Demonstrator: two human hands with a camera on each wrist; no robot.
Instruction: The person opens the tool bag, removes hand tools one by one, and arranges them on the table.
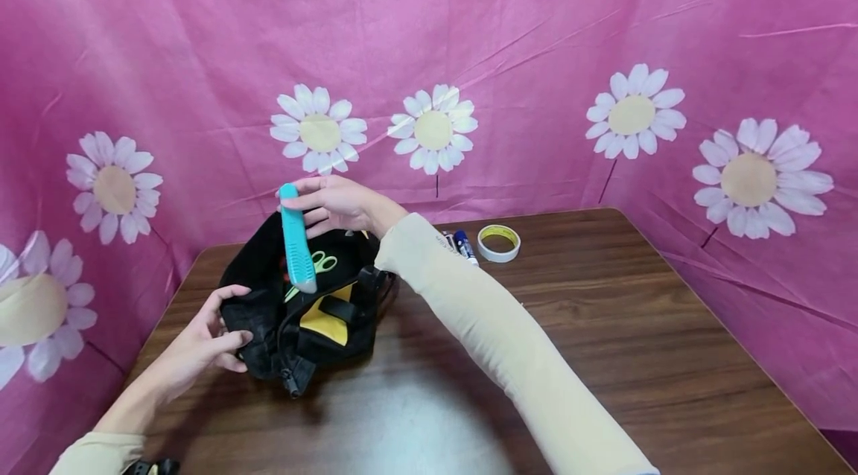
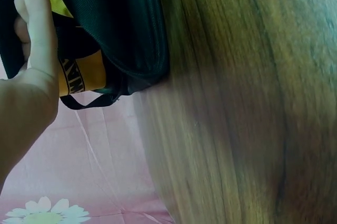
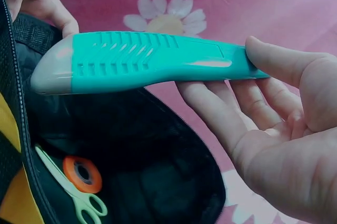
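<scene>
My right hand (image 1: 342, 203) pinches a turquoise utility knife (image 1: 295, 244) by one end, thumb on one side and fingers on the other. The knife's grey end (image 3: 51, 69) points down over the mouth of a black and yellow tool bag (image 1: 365, 322). Unzipped, the bag shows light green scissors (image 3: 66, 187) and a small orange ring-shaped roll (image 3: 82, 174) inside. At the bag's left side, my left hand (image 1: 201, 337) grips the black fabric between thumb and fingers. In the left wrist view, that hand (image 2: 39, 40) lies against the bag by its yellow panel (image 2: 87, 71).
Behind my right forearm, markers (image 1: 464, 246) lie beside a white-and-yellow tape roll (image 1: 499, 255) on the brown wooden table (image 1: 590, 311). A pink cloth with daisies (image 1: 523, 50) hangs around the table's back and sides. Something black (image 1: 153, 467) sits by my left sleeve.
</scene>
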